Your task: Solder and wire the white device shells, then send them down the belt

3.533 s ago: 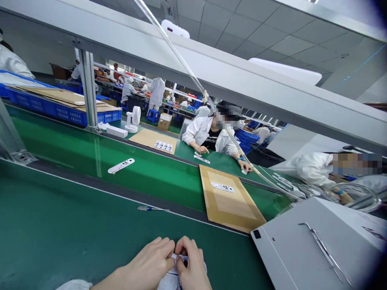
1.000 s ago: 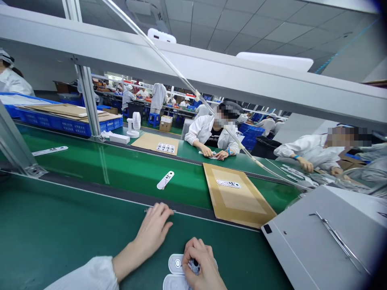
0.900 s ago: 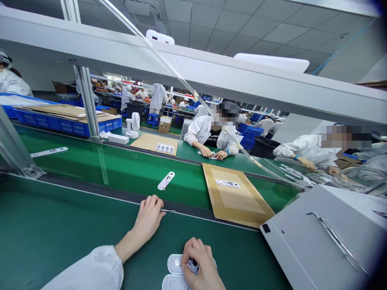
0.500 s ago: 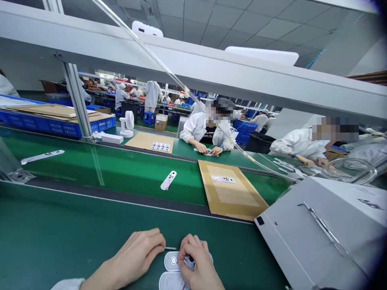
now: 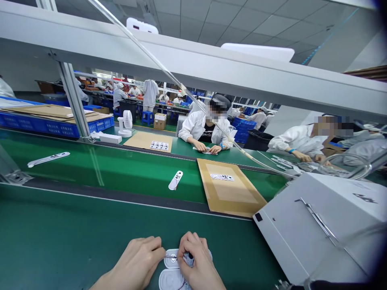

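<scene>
Near the bottom centre, my left hand (image 5: pixel 137 259) is closed in a pinch on a thin metal tool (image 5: pixel 170 256), probably tweezers. The tool's tip reaches over the left end of a long white plastic casing (image 5: pixel 169 264), beside a round ringed part. My right hand (image 5: pixel 196 257) is closed over the middle of this casing, its fingertips bent down onto it. Small dark parts and wires show under the fingers, but most of that area is hidden. A second white casing (image 5: pixel 169 278) with thin wires lies just below, nearer to me.
A conveyor belt (image 5: pixel 136 185) crosses ahead, carrying white strip-shaped casings (image 5: pixel 175 180). Cardboard (image 5: pixel 229 201) with one casing spans its right part. A grey box-shaped machine (image 5: pixel 290 233) with tweezers (image 5: pixel 320 221) on it stands right. Co-workers (image 5: pixel 196 129) sit opposite; a shelf beam (image 5: pixel 181 60) runs overhead.
My left hand has moved slightly, bringing the tool's tip from above the casing's upper edge down over its left end. My right hand stays on the casing. The belt's casings have shifted right.
</scene>
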A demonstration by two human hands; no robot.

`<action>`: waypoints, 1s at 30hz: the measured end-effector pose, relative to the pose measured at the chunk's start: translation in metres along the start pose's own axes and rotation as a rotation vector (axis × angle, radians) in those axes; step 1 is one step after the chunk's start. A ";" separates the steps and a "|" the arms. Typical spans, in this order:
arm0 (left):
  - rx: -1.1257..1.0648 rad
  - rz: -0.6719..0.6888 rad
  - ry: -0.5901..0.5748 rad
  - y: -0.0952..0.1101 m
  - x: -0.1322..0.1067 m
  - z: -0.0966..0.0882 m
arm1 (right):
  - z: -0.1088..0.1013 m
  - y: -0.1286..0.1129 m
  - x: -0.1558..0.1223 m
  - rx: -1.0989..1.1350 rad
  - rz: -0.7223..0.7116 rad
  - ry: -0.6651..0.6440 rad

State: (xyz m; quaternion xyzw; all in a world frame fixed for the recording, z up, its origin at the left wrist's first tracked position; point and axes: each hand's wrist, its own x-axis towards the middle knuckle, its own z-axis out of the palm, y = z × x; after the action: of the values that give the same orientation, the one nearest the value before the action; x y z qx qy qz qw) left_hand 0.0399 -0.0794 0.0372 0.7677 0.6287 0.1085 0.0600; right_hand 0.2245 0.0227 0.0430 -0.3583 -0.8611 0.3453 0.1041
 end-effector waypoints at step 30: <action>-0.057 -0.134 -0.118 -0.011 0.061 -0.032 | -0.001 0.000 0.001 -0.069 0.037 -0.005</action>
State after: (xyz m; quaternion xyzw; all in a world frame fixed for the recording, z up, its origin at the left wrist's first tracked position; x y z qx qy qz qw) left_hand 0.0335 -0.0185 0.0716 0.7270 0.6706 0.0764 0.1258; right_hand 0.2243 0.0244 0.0435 -0.3770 -0.8659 0.3180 0.0832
